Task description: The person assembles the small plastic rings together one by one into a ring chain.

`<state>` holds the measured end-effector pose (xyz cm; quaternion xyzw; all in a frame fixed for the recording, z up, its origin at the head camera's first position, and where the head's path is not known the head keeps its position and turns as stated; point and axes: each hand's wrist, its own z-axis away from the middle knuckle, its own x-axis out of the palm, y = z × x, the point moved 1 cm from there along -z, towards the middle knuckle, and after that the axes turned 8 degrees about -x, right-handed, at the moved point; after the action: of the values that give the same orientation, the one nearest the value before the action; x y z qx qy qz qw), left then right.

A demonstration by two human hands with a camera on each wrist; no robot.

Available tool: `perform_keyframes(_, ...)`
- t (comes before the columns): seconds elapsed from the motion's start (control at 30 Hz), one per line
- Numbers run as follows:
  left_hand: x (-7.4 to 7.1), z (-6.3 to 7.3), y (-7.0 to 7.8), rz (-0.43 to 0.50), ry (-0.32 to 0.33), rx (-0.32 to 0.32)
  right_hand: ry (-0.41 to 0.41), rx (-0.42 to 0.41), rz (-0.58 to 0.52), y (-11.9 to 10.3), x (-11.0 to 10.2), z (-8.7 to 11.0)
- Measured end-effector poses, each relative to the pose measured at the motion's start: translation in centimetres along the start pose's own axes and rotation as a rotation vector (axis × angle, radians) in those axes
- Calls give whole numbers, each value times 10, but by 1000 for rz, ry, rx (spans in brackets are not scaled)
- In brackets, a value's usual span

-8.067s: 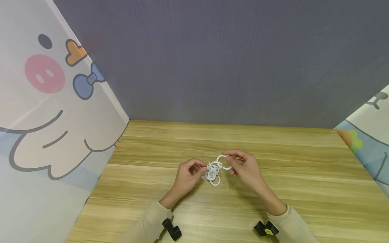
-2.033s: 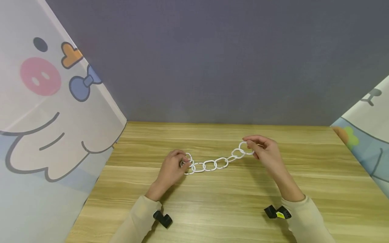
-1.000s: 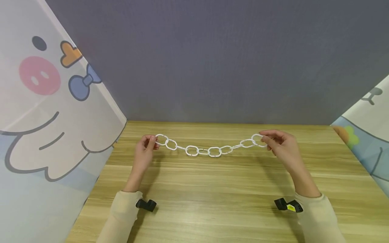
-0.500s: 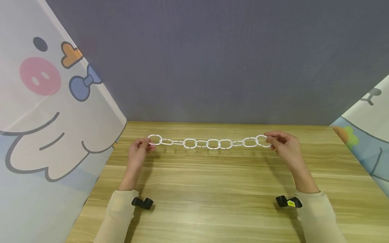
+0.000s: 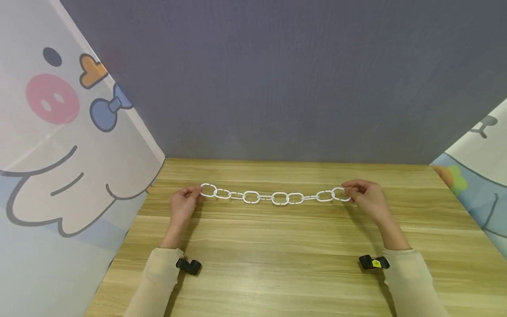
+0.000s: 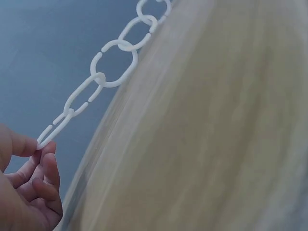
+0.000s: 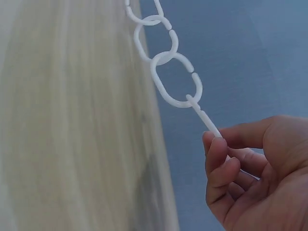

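Observation:
A white chain of oval plastic links [image 5: 280,198] stretches between my two hands in the head view, sagging slightly in the middle. My left hand [image 5: 184,204] pinches the end link on the left between thumb and fingers. At the other end my right hand [image 5: 370,200] pinches the last link in the same way. The left wrist view has the chain [image 6: 115,62] rising from my left hand [image 6: 31,180]. In the right wrist view, the chain [image 7: 163,79] runs up and away from my right hand [image 7: 260,168]. Small gaps show in the sides of several links.
Below the chain lies a wood-grain table [image 5: 269,264]. A grey panel [image 5: 293,83] stands along its back edge. Printed cartoon panels flank it, the left panel [image 5: 79,176] larger in view than the right panel [image 5: 483,176]. Black devices sit at both sleeve cuffs.
From a bunched pile the chain has been drawn out sideways between my spreading hands. Over the last half second both hands have come slightly lower and closer, so the chain sags a little more.

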<state>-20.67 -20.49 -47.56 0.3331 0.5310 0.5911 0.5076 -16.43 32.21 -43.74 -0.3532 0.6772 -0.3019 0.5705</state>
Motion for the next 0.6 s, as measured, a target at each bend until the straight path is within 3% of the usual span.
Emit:
perform_keyframes(0.17,0,-2,-7,-102,46,56,-22,43,38,7,3,-1)
perform_keyframes(0.27,0,-4,-11,-212,95,121,-37,57,79,13,5,-1)
perform_keyframes(0.43,1,-5,-15,-399,154,239,-32,23,172,20,9,-1)
perform_keyframes(0.6,4,-4,-18,-495,163,326,-12,-31,281,26,11,-1)
